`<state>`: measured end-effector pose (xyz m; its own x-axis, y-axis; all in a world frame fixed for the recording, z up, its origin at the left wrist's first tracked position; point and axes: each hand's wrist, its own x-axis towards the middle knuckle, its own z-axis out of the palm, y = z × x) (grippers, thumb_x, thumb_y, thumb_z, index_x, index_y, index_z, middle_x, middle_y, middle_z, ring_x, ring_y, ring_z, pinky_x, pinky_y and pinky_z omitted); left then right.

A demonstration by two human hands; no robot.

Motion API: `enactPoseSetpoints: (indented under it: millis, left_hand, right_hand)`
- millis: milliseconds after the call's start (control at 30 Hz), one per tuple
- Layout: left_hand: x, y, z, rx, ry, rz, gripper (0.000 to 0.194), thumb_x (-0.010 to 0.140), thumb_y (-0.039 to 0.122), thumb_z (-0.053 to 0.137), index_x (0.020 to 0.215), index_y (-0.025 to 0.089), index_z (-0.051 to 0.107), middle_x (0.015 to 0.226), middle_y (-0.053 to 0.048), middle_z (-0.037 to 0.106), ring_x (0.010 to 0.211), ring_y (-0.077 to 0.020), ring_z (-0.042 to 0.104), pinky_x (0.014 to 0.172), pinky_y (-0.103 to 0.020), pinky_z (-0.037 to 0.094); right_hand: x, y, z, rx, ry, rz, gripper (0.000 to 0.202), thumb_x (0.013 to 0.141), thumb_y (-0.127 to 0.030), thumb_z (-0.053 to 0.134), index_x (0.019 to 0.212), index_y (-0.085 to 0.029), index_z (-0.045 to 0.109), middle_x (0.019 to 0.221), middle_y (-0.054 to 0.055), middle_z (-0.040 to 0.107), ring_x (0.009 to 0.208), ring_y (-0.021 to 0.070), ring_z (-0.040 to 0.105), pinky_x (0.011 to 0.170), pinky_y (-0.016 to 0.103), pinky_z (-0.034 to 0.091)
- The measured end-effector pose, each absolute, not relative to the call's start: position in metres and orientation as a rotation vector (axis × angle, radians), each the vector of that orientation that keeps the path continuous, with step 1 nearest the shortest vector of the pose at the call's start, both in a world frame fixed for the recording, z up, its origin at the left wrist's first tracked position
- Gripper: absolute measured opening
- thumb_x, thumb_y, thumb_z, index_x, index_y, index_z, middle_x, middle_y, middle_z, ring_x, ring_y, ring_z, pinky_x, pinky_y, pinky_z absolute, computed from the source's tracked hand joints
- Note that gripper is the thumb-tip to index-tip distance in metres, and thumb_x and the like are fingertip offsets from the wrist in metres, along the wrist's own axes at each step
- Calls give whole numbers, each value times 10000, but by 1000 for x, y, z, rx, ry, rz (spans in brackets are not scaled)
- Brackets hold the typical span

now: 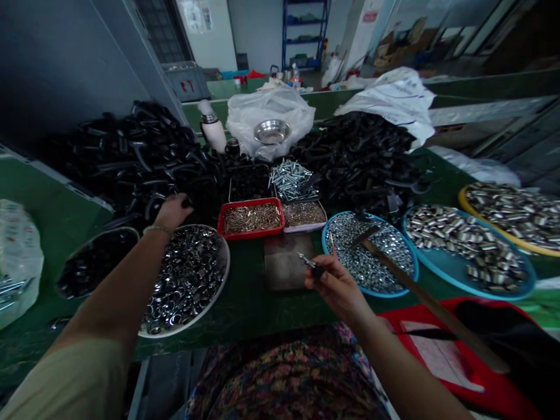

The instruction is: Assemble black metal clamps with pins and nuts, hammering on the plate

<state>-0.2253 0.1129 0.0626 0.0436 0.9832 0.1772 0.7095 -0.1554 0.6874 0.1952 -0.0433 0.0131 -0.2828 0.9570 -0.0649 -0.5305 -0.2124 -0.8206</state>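
My left hand [172, 211] is at the front edge of a heap of black curved plastic parts [144, 151], its fingers curled. A dark piece shows by the fingertips, but what they grip is unclear. Pinched in my right hand [335, 283] is a small black piece with a silver screw [308, 261] sticking out toward the left. It hovers over the right side of a flat metal plate [282, 265]. Below my left hand lies a round tray [227, 265] of shiny metal rings. Right of my right hand stands a blue basin [417, 271] of small silver parts.
A hammer [420, 291] with a wooden handle lies across the blue basin's rim. Behind the plate are a red tray [251, 235] of brass-coloured pins and a pile of long screws [292, 179]. More black parts [363, 157] and a basin of metal sleeves [455, 265] are at right.
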Motion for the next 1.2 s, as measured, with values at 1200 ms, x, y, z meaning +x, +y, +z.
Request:
enactPoseSetpoints:
  millis: [1200]
  left_hand:
    - [29,-58,42,990,929,710,443,740,293,730,1099,220,482,920,9,593,660,-68,529,545,-180,401]
  right_hand:
    - [232,-82,18,-922,-1767,1410,191,919,-217,497,1094,-230,572,949,35,674,891,149,670,834,326,529]
